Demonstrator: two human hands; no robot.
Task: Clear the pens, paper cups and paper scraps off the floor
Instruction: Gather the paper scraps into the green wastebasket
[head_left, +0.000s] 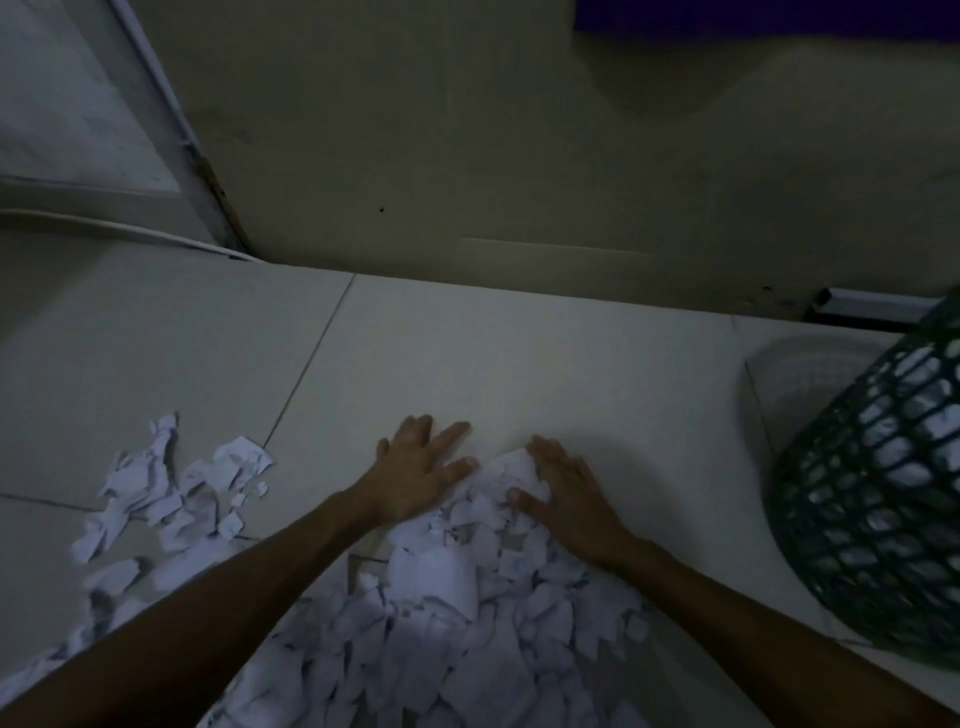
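A big heap of torn white paper scraps (467, 613) lies on the pale tiled floor between my forearms. My left hand (415, 467) lies flat on the floor at the heap's far left edge, fingers straight and spread. My right hand (566, 488) rests on the heap's far right edge, fingers straight, its thumb touching the scraps. A second, smaller scatter of scraps (171, 499) lies to the left, apart from both hands. No pens show. A white cup-like shape (441, 577) sits in the heap, unclear in the dim light.
A dark mesh waste basket (878, 499) holding white paper stands at the right, close to my right forearm. A wall (519, 156) runs across just beyond my hands, with a door frame (171, 114) at the far left. The light is dim.
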